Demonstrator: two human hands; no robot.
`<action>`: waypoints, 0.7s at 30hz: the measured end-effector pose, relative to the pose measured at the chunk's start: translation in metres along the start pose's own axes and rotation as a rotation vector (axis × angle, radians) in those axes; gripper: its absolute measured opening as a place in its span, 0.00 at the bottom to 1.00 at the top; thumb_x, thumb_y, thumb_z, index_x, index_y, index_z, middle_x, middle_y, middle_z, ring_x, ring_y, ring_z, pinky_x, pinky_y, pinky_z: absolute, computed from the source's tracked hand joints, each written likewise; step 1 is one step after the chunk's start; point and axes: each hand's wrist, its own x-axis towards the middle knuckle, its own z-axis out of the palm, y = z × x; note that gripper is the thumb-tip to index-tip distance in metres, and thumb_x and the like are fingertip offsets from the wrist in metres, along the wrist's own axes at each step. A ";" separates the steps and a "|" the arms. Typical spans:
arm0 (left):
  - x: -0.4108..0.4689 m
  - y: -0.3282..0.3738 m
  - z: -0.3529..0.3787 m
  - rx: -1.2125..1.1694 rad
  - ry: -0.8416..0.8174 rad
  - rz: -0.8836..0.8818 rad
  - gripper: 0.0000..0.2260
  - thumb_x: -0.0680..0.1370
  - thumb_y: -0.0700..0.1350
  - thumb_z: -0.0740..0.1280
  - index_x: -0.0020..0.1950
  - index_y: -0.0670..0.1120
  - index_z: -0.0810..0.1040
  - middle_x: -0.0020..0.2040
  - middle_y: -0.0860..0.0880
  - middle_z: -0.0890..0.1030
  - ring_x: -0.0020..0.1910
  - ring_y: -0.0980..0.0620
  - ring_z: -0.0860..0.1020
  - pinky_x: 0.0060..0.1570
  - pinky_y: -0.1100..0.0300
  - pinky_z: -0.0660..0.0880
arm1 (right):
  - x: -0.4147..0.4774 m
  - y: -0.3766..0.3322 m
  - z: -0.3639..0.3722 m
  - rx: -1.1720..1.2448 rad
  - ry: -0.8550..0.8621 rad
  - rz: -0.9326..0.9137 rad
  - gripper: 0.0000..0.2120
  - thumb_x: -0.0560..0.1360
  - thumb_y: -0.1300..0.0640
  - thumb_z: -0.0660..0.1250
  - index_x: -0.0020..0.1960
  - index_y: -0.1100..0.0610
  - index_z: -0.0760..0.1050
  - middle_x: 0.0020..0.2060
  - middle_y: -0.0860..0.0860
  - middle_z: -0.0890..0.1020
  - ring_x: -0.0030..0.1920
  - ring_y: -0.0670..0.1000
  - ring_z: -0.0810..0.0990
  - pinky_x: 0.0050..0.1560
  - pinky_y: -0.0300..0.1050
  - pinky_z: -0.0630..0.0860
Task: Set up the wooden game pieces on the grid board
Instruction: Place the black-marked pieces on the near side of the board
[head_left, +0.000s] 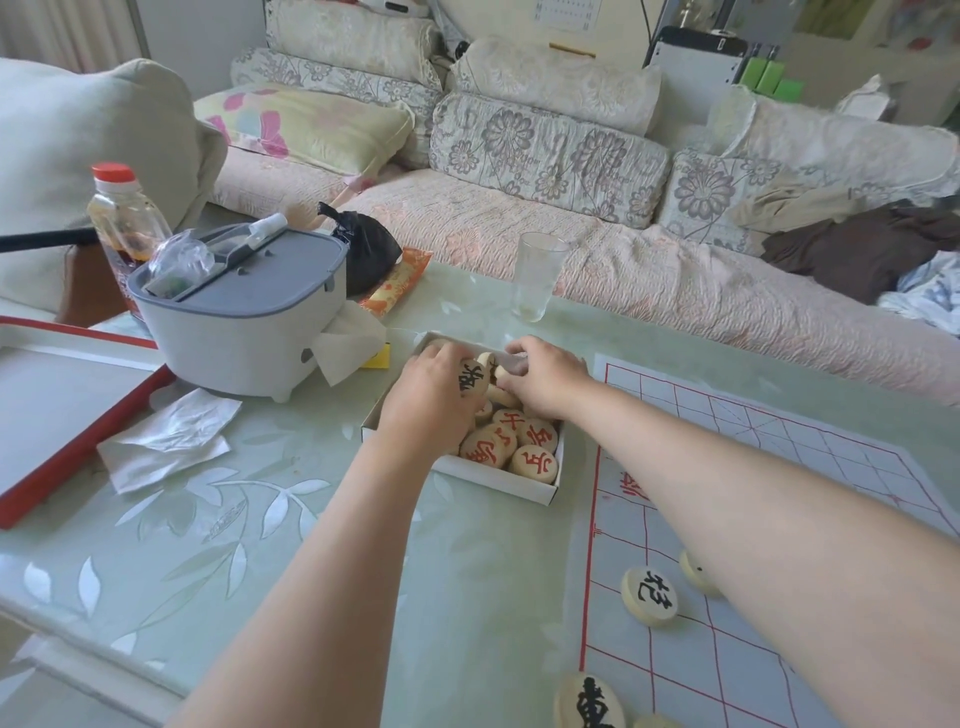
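A white cardboard box (535, 492) in the middle of the table holds several round wooden pieces (535, 464) with red characters. Both hands reach into it. My left hand (434, 400) grips a black-marked piece (471, 378) between its fingers. My right hand (543, 382) digs among the pieces at the box's far end, fingers curled; what it holds is hidden. The grid board (779, 457), a white sheet with red lines, lies to the right. On it rest a black-marked piece (650, 595), another (589, 702) at the near edge, and one (696, 571) partly behind my right forearm.
A grey and white tissue bin (244, 306) stands left of the box, with a sauce bottle (122, 218) behind it. A drinking glass (537, 275) stands at the far table edge. Crumpled tissue (166, 441) and a red-edged tray (57, 415) lie at the left. A sofa runs behind.
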 end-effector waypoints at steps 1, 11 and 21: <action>0.000 0.001 -0.001 -0.004 -0.002 0.004 0.20 0.74 0.47 0.70 0.65 0.47 0.72 0.62 0.48 0.75 0.60 0.47 0.72 0.56 0.53 0.73 | -0.001 0.001 -0.002 0.087 -0.011 0.016 0.28 0.73 0.45 0.70 0.71 0.47 0.66 0.62 0.49 0.76 0.60 0.57 0.77 0.64 0.55 0.71; -0.007 0.060 -0.003 -0.033 0.001 -0.014 0.22 0.75 0.51 0.69 0.68 0.48 0.72 0.62 0.45 0.72 0.62 0.43 0.68 0.59 0.54 0.67 | -0.063 0.035 -0.036 0.315 0.150 -0.137 0.22 0.70 0.55 0.77 0.63 0.51 0.78 0.58 0.48 0.76 0.51 0.44 0.76 0.47 0.31 0.67; -0.068 0.173 0.032 -0.095 -0.287 0.253 0.22 0.73 0.56 0.70 0.65 0.53 0.73 0.55 0.54 0.73 0.54 0.52 0.73 0.52 0.60 0.70 | -0.209 0.144 -0.111 0.352 0.114 0.067 0.19 0.69 0.48 0.77 0.59 0.48 0.79 0.52 0.41 0.80 0.41 0.40 0.76 0.45 0.36 0.70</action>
